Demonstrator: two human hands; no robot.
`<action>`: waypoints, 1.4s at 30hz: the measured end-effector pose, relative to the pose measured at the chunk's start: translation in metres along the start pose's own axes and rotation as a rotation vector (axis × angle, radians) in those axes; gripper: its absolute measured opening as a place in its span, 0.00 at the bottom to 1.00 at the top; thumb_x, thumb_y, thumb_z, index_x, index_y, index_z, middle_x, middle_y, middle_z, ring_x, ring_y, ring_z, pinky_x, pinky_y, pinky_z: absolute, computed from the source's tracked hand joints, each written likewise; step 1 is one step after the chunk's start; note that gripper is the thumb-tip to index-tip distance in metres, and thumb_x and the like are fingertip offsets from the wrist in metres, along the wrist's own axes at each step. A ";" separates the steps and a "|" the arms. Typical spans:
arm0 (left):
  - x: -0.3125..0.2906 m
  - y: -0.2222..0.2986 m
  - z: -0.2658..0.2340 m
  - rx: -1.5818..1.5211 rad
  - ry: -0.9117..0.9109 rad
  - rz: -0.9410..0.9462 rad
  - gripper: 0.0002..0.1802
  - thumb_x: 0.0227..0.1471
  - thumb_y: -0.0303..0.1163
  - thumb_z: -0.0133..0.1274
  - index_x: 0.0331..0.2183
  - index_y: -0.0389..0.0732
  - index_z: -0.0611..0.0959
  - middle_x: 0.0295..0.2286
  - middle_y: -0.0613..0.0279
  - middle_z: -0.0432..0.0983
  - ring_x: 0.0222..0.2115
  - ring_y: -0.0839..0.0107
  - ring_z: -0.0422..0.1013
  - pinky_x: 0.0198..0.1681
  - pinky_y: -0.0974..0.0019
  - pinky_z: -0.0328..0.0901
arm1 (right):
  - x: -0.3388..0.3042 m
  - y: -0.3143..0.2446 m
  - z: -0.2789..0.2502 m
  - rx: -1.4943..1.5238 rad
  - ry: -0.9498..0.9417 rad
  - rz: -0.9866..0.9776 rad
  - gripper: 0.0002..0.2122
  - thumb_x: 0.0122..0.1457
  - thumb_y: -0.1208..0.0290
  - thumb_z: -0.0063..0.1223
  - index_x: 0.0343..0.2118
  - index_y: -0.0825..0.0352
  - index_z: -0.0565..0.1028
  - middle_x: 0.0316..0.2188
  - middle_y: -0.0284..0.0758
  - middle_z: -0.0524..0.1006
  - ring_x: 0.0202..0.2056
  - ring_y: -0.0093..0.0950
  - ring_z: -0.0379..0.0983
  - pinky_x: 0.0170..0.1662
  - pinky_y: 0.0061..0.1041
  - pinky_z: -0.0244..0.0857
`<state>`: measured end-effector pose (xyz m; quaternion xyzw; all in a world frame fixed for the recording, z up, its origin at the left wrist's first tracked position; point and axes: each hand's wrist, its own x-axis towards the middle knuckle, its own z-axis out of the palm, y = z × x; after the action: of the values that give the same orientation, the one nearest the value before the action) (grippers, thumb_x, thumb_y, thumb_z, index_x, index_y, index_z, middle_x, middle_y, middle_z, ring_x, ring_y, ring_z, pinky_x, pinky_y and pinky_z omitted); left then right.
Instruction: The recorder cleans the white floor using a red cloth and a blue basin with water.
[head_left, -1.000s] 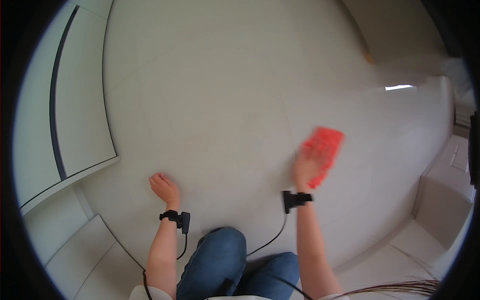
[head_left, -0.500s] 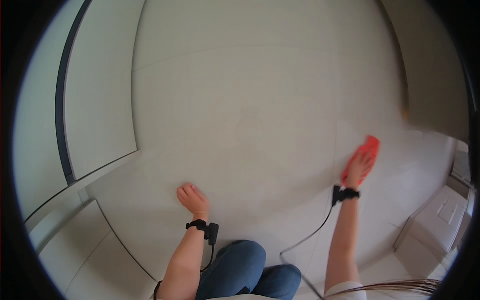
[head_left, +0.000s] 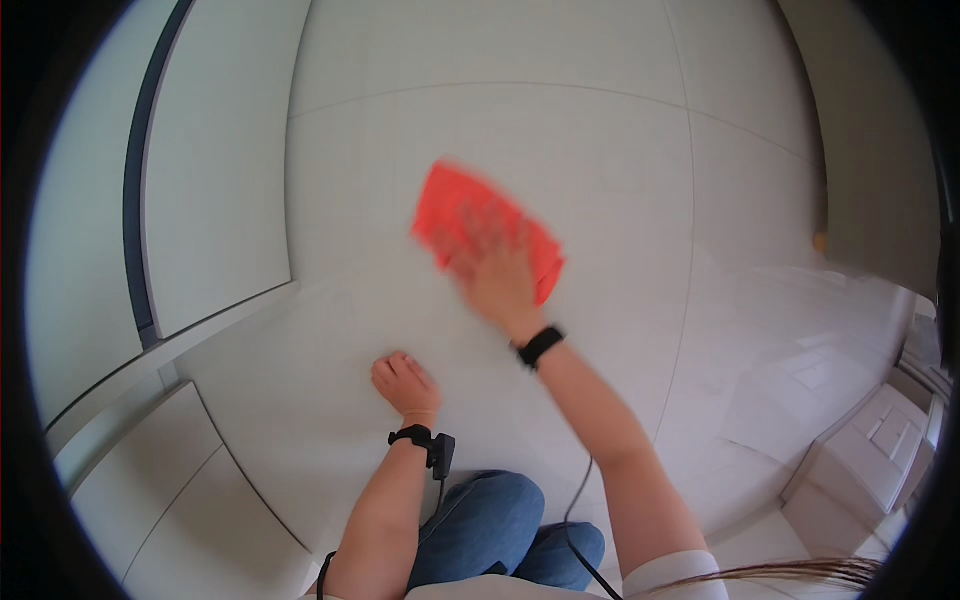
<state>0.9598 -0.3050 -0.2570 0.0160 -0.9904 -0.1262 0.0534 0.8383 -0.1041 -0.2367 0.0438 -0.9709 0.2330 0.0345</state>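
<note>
A red cloth (head_left: 505,218) lies spread on the pale tiled floor, a little left of the view's middle. Pressed flat on top of it is my right hand (head_left: 492,270), fingers stretched out and somewhat apart, blurred by motion. The hand covers the cloth's lower part. My left hand (head_left: 405,384) is closed, with its fingers curled in, and rests on the floor in front of my knees. No object shows in that fist. Each wrist wears a black band, and a small black box sits on the left one.
White cabinets (head_left: 220,180) with a dark strip line the left side. A grey-brown furniture panel (head_left: 880,150) stands at the far right, and a white box-like unit (head_left: 860,450) lower right. A black cable (head_left: 572,520) runs past my knees (head_left: 490,525). Floor tiles (head_left: 590,120) show thin joints.
My right hand has swept the red cloth from the right side leftward and farther away, to the middle of the floor. My left hand stays curled on the floor.
</note>
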 end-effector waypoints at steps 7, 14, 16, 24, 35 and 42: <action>-0.001 -0.004 -0.004 0.009 -0.007 -0.014 0.05 0.53 0.28 0.42 0.32 0.37 0.70 0.31 0.51 0.62 0.35 0.52 0.60 0.39 0.52 0.54 | -0.099 0.014 -0.009 0.219 -0.303 -0.013 0.22 0.52 0.67 0.52 0.52 0.50 0.72 0.57 0.33 0.67 0.58 0.38 0.60 0.56 0.46 0.54; -0.010 -0.005 0.001 0.021 -0.073 0.009 0.06 0.50 0.26 0.44 0.33 0.39 0.70 0.32 0.52 0.62 0.35 0.54 0.60 0.39 0.52 0.54 | -0.025 0.227 -0.105 0.044 0.187 1.271 0.30 0.60 0.38 0.25 0.65 0.35 0.42 0.69 0.35 0.34 0.67 0.49 0.25 0.62 0.59 0.24; -0.008 -0.003 0.002 0.020 -0.040 0.017 0.06 0.49 0.27 0.46 0.33 0.40 0.70 0.31 0.53 0.63 0.34 0.54 0.60 0.38 0.52 0.55 | 0.024 0.232 -0.104 0.121 0.334 1.363 0.32 0.58 0.36 0.25 0.65 0.36 0.40 0.69 0.32 0.34 0.67 0.50 0.24 0.63 0.55 0.23; -0.012 -0.016 -0.006 0.055 -0.044 0.001 0.08 0.47 0.28 0.47 0.33 0.41 0.70 0.31 0.53 0.63 0.35 0.54 0.60 0.39 0.52 0.54 | 0.212 0.015 0.031 -0.143 0.060 0.338 0.24 0.62 0.50 0.34 0.62 0.43 0.57 0.67 0.37 0.46 0.67 0.45 0.34 0.62 0.61 0.28; -0.008 -0.011 -0.010 0.035 -0.062 0.006 0.09 0.47 0.29 0.46 0.34 0.41 0.71 0.31 0.51 0.63 0.32 0.52 0.60 0.37 0.50 0.54 | 0.093 -0.119 0.076 0.218 -0.154 -0.506 0.23 0.56 0.60 0.50 0.56 0.52 0.68 0.63 0.31 0.59 0.64 0.38 0.49 0.64 0.53 0.37; -0.009 0.001 0.001 -0.007 -0.043 -0.002 0.10 0.45 0.28 0.48 0.34 0.42 0.71 0.31 0.52 0.63 0.32 0.53 0.60 0.37 0.51 0.55 | 0.187 -0.071 0.072 -0.005 -0.003 -0.195 0.24 0.58 0.59 0.45 0.59 0.52 0.64 0.64 0.29 0.57 0.65 0.36 0.46 0.65 0.53 0.33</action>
<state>0.9687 -0.3039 -0.2583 0.0141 -0.9909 -0.1300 0.0319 0.6564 -0.2124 -0.2525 0.1383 -0.9626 0.2262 0.0557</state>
